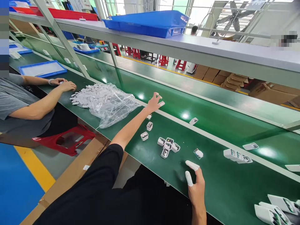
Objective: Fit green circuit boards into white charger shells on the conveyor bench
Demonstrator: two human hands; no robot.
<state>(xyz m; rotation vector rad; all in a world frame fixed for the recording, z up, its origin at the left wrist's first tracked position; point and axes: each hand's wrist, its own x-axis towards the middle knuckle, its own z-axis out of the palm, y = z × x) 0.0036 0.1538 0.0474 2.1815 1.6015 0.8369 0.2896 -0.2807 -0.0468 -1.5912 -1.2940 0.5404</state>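
My left hand (pixel 153 103) reaches over the pale rail towards the far green strip, fingers apart. A small white casing (pixel 161 104) lies right by its fingers; whether they touch is unclear. My right hand (pixel 196 184) hovers at the near table edge, white covers on thumb and forefinger, which are spread with nothing between them. Nearest to it is a small circuit board with a white part (pixel 198 153). Left of that, several white casings (pixel 168 146) with electronics inside stand in a cluster. Two more casings (pixel 144 136) stand closer to my left arm.
A clear plastic bag (pixel 112 106) with many white pieces lies on the left, beside a co-worker's hands (pixel 67 85). Casings stand in a row (pixel 237 155) and at the lower right (pixel 272 212). A shelf with blue trays (pixel 147 25) spans above. More casings (pixel 193 121) lie beyond the rail.
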